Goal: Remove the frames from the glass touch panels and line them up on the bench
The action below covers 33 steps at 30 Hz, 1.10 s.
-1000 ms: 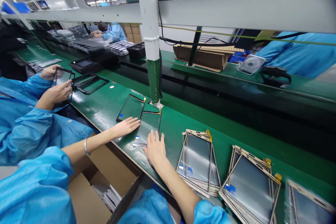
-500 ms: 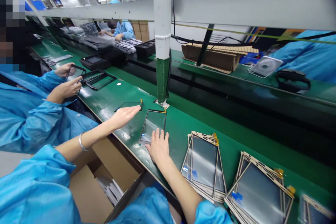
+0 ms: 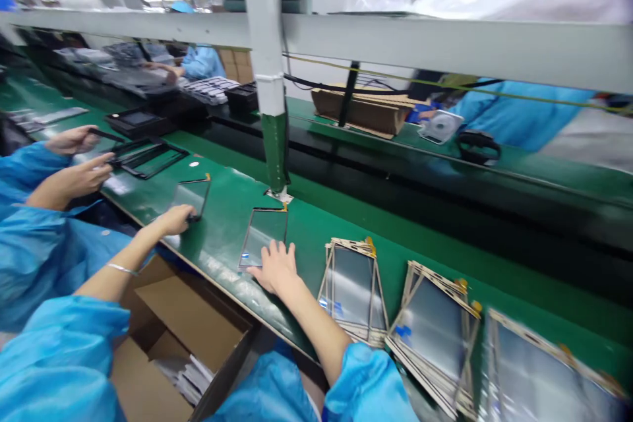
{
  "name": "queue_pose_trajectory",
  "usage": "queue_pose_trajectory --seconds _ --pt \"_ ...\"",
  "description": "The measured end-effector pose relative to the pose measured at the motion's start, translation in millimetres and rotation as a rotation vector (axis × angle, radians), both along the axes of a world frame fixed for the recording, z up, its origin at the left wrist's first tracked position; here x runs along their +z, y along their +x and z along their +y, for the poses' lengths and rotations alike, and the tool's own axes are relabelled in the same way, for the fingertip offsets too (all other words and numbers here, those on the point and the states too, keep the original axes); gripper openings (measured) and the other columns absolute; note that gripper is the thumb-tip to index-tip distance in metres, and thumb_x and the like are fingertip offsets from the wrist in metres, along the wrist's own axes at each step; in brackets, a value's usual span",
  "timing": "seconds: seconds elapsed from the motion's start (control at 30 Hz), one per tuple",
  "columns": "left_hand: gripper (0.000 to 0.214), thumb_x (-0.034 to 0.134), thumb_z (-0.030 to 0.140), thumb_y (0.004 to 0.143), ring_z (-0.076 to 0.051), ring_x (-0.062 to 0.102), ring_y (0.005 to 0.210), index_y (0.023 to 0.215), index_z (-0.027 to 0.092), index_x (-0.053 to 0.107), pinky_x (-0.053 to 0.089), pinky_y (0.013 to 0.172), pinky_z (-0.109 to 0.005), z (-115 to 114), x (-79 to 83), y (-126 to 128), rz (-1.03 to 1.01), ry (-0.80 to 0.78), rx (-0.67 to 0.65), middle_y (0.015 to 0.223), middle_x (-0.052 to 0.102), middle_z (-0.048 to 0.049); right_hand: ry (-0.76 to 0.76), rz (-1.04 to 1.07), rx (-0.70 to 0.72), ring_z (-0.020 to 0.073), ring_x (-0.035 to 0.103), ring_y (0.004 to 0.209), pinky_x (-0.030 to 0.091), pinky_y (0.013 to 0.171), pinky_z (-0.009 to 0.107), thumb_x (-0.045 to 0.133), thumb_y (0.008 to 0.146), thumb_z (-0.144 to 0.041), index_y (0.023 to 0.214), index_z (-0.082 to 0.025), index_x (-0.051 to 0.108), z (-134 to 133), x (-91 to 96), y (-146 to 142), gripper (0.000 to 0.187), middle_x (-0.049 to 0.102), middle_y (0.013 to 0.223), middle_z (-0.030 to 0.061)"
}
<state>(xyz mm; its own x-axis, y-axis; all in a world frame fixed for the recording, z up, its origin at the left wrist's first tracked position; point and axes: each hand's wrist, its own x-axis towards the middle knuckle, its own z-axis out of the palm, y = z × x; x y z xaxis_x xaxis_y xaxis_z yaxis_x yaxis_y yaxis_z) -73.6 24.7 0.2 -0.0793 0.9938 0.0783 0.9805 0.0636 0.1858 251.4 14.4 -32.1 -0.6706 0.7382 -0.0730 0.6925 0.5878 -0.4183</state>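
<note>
My left hand [image 3: 174,220] reaches to the left along the bench. Its fingers are closed at the near right corner of a thin clear touch panel [image 3: 192,196] with a dark border and a gold flex tab. Just what the fingertips pinch is partly hidden. On a second touch panel [image 3: 260,229], my right hand [image 3: 277,266] rests palm down, fingers stretched out over its near right part. That panel lies flat, with a gold tab at its far corner and a small blue mark near its near edge.
Stacks of pale-framed panels [image 3: 353,287] [image 3: 435,316] [image 3: 539,369] stand to the right. A post [image 3: 274,145] rises behind the panels. A cardboard box [image 3: 192,310] sits below the bench edge. At left, a co-worker's hands [image 3: 74,171] hold a dark frame near more black frames [image 3: 148,157].
My left hand has moved left, from lying flat over the touch panel to closing at its corner, and that panel has shifted left. The view has turned right. My right hand stays on its panel.
</note>
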Motion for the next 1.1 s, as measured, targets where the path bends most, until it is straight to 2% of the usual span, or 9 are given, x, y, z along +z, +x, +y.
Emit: queue_pose_trajectory --seconds 0.17,0.27,0.43,0.6,0.7,0.8,0.93,1.03,1.1 --pt "0.04 0.04 0.031 0.083 -0.025 0.048 0.121 0.111 0.01 0.06 0.033 0.106 -0.04 5.1 -9.0 94.7 -0.089 0.05 -0.197 0.127 0.058 -0.0128 0.016 0.129 -0.091 0.0224 0.052 0.116 0.04 0.096 0.034 0.044 0.094 -0.038 0.126 -0.016 0.053 9.6 16.5 71.8 0.04 0.054 0.131 0.01" --pt "0.045 0.037 0.039 0.091 -0.022 0.033 0.135 0.124 0.016 0.054 0.029 0.11 -0.04 -16.1 -36.3 199.7 -0.258 0.028 -0.415 0.143 0.043 -0.01 0.118 0.087 -0.405 0.0259 0.052 0.111 0.039 0.095 0.037 0.044 0.093 -0.031 0.12 -0.012 0.058 -5.1 7.3 142.0 0.035 0.059 0.123 0.0118" --pt "0.044 0.049 0.037 0.087 -0.03 0.02 0.141 0.123 0.013 0.053 0.013 0.112 -0.057 -47.0 -72.5 324.7 -0.359 -0.002 -0.301 0.147 0.037 -0.0158 0.29 -0.107 -0.718 0.034 0.051 0.11 0.038 0.091 0.047 0.044 0.091 -0.033 0.11 -0.01 0.064 -43.8 -32.3 221.1 0.036 0.061 0.117 0.0155" --pt "0.035 0.064 0.03 0.076 -0.027 0.011 0.143 0.108 0.019 0.054 0.004 0.115 -0.053 -48.6 -72.2 351.5 -1.091 -0.084 -0.116 0.151 0.027 -0.0138 0.344 -0.177 -0.656 0.0362 0.041 0.126 0.024 0.102 0.056 0.035 0.092 -0.033 0.122 -0.006 0.058 -65.0 -60.2 215.2 0.046 0.052 0.132 0.0194" --pt "0.042 0.067 0.038 0.075 -0.029 0.031 0.137 0.109 0.02 0.05 0.028 0.109 -0.051 -32.6 -59.9 361.8 -1.499 -0.327 -0.083 0.147 0.034 -0.0179 0.302 -0.148 -0.63 0.0344 0.036 0.13 0.022 0.104 0.055 0.029 0.094 -0.033 0.127 -0.008 0.055 -65.9 -58.4 209.1 0.049 0.047 0.138 0.0168" --pt "0.058 0.068 0.048 0.072 -0.033 0.059 0.111 0.115 0.015 0.047 0.049 0.086 -0.05 -12.1 -48.1 371.5 -1.604 -0.548 -0.093 0.126 0.056 -0.0247 0.232 -0.051 -0.607 0.0333 0.034 0.132 0.018 0.107 0.056 0.028 0.094 -0.036 0.127 -0.009 0.054 -64.7 -52.7 215.6 0.05 0.044 0.14 0.0156" --pt "0.069 0.073 0.05 0.067 -0.031 0.062 0.107 0.119 0.015 0.047 0.052 0.082 -0.041 -11.6 -28.5 370.4 -1.657 -0.676 -0.124 0.125 0.058 -0.0232 0.044 0.408 -0.67 0.0302 0.042 0.127 0.029 0.105 0.052 0.029 0.092 -0.05 0.124 -0.011 0.056 -56.4 -41.6 237.7 0.058 0.049 0.135 0.0174" --pt "0.063 0.07 0.05 0.07 -0.027 0.065 0.104 0.118 0.016 0.048 0.052 0.076 -0.032 -35.7 -11.5 363.5 -1.659 -0.751 -0.204 0.122 0.062 -0.0195 -0.305 0.909 -0.82 0.0264 0.063 0.096 0.05 0.077 0.039 0.03 0.085 -0.066 0.114 -0.011 0.059 -45.7 -22.9 257.8 0.069 0.063 0.115 0.0204" --pt "0.058 0.07 0.051 0.071 -0.026 0.068 0.096 0.114 0.017 0.048 0.052 0.07 -0.029 -52.8 -2.3 360.2 -1.622 -0.8 -0.252 0.115 0.066 -0.0182 -0.567 1.111 -0.841 0.0214 0.065 0.071 0.047 0.057 0.03 0.036 0.079 -0.073 0.097 -0.011 0.064 -41.2 -5.2 270.3 0.07 0.07 0.091 0.0185"
